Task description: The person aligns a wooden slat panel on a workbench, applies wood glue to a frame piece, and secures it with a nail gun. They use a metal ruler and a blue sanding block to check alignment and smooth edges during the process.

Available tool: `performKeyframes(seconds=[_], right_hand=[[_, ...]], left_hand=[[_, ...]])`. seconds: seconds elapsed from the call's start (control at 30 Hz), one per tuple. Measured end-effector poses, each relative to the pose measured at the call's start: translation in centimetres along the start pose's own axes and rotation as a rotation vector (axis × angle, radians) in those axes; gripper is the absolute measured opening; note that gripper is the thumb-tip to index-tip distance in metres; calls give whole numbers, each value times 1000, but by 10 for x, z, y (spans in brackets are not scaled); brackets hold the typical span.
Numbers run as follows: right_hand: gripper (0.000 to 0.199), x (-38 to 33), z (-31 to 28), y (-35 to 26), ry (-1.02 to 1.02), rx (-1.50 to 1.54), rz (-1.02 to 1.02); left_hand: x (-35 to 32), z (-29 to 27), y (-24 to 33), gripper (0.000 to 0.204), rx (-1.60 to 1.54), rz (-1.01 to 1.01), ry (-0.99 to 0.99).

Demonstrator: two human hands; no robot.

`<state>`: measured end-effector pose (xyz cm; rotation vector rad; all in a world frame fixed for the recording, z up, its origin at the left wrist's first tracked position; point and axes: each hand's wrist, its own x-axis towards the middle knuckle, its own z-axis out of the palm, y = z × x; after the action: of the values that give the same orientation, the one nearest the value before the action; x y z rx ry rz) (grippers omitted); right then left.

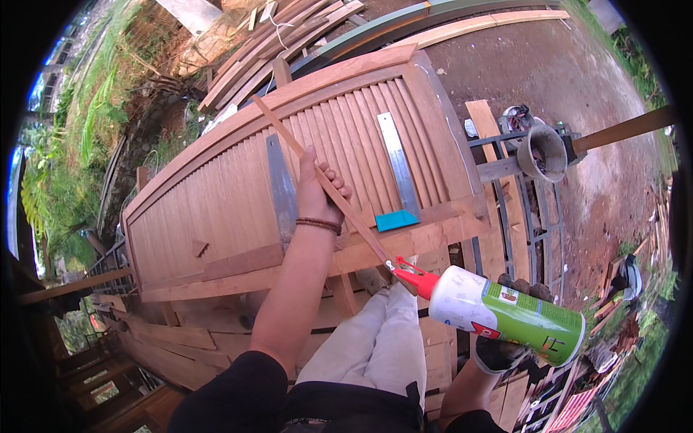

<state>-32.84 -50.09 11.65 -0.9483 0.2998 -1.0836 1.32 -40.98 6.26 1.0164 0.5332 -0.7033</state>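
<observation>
My left hand point(320, 191) is closed around a thin wooden strip point(361, 229), held aslant above a slatted wooden door panel point(184, 209). In my right hand point(498, 353), which wears a dark glove, is a white and green glue bottle point(505, 314) with a red nozzle, lying tilted on its side. The nozzle tip meets the strip's near end, where a small white blob of glue point(390, 265) shows. A try square point(398, 219) with a teal handle rests on the panel to the right. Left of my hand lies a tapering grey metal blade point(280, 173), partly hidden by my forearm.
A small triangular wood offcut point(200, 248) sits on the panel's left part. Stacked boards point(267, 47) lie beyond the far edge. At the right, a grey bucket point(543, 153) stands by a metal frame point(538, 231). Planks point(173, 335) lie below the panel's near edge.
</observation>
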Motion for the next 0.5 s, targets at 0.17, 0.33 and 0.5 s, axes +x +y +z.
performKeyframes(seconds=[0.17, 0.33, 0.5], right_hand=[[48, -1, 0, -2, 16, 236, 82], [58, -2, -1, -5, -6, 99, 56], [71, -7, -3, -6, 32, 10, 28]], left_hand=[[-2, 4, 0, 50, -16, -8, 11], [1, 3, 0, 50, -15, -7, -2], [2, 6, 1, 50, -7, -8, 2]])
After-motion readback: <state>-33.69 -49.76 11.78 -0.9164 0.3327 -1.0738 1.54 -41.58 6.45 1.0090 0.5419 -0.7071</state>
